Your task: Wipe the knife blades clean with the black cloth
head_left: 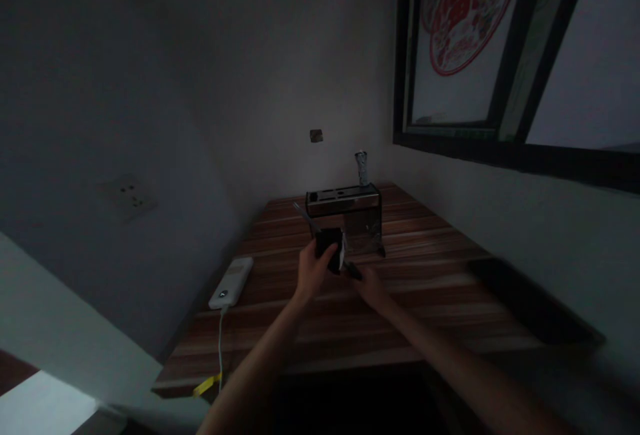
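My left hand (pixel 311 267) is closed round a small black box-shaped object (pixel 327 240) with a whitish right edge. A thin pale stick-like piece (pixel 306 216) juts up and left from behind it; I cannot tell whether it is part of the object. Just to the right, my right hand (pixel 369 285) grips a short dark handle-like thing (pixel 353 271) whose tip meets the black object's white side. Its kind is too dark to make out. Close behind both hands stands a black-and-metal rack (pixel 345 201) with slots in its top.
The striped wooden table (pixel 280 328) runs back to the wall. On its left lies a white device (pixel 232 283) with a cable (pixel 220 341) and a yellow tag (pixel 207 385). A silvery cylinder (pixel 362 169) stands behind the rack. A dark flat object (pixel 530 298) lies at the right edge.
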Demonstrator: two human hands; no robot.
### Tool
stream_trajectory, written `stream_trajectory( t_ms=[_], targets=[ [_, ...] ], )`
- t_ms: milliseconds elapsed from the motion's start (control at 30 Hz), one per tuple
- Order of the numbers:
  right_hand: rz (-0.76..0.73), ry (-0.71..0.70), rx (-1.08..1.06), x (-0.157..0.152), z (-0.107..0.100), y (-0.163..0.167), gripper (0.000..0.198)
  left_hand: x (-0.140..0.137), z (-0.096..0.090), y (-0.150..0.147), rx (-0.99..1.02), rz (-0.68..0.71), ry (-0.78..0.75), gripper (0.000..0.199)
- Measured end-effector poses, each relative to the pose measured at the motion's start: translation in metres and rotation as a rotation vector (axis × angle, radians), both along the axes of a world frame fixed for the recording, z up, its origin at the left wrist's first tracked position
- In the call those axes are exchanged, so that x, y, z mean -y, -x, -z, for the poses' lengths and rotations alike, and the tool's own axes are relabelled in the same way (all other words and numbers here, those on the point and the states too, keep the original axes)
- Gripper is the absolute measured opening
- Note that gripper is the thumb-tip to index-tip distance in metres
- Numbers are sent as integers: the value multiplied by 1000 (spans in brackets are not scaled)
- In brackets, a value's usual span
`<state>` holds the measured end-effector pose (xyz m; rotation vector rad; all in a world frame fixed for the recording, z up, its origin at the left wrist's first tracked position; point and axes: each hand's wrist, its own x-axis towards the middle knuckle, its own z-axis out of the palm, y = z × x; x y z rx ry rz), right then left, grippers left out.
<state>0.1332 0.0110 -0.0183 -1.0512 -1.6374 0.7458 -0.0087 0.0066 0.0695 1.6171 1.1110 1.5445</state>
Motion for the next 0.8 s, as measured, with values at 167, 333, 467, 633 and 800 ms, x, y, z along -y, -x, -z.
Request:
stream_trajectory(
  t_ms=[167,333,467,633,800],
  targets=[
    [62,34,70,0,1,0,29,-5,-29,15,75,-48,-57,29],
    [79,77,93,-2,4,1,35,-16,-59,33,135,-104,-178,29],
    [105,45,100,-4,9,1,36,-23,-69,41,182,-113,-212,29],
    [115,48,122,-4,9,1,38,-21,-68,39,237,-109,-200,30],
    [77,1,90,-1,4,1,36,-17,-67,35,259,-97,-182,33]
  ],
)
